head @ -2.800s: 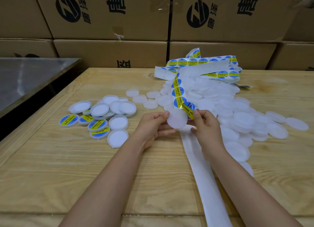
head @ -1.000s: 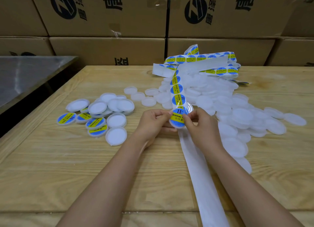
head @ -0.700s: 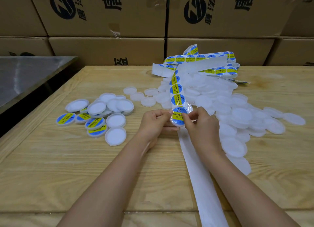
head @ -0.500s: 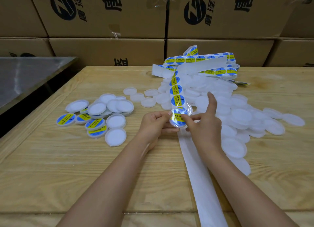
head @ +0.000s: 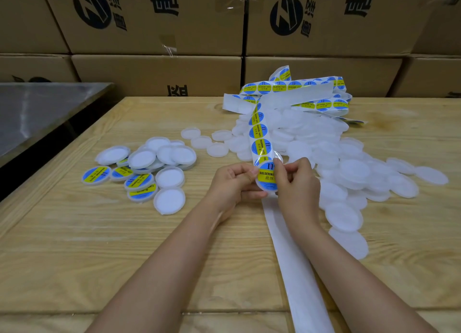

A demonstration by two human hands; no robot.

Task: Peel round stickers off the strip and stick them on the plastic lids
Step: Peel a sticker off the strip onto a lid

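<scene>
Sticker (head: 266,174) now covers lid (head: 269,188) pinched in both hands (head: 232,183) (head: 296,183).

Reaches in from the lower edge with both bare forearms, converging toward the middle. Holds the left grip (head: 233,183) with thumb above and fingers curled beneath, pinching the lid (head: 265,180) at its left edge. Curls the right grip (head: 296,180) onto the lid's right side, wrist straight, back turned outward.

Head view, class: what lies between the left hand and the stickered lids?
Bare wooden table only, between left hand and stickered lids; the head view shows it.
</scene>
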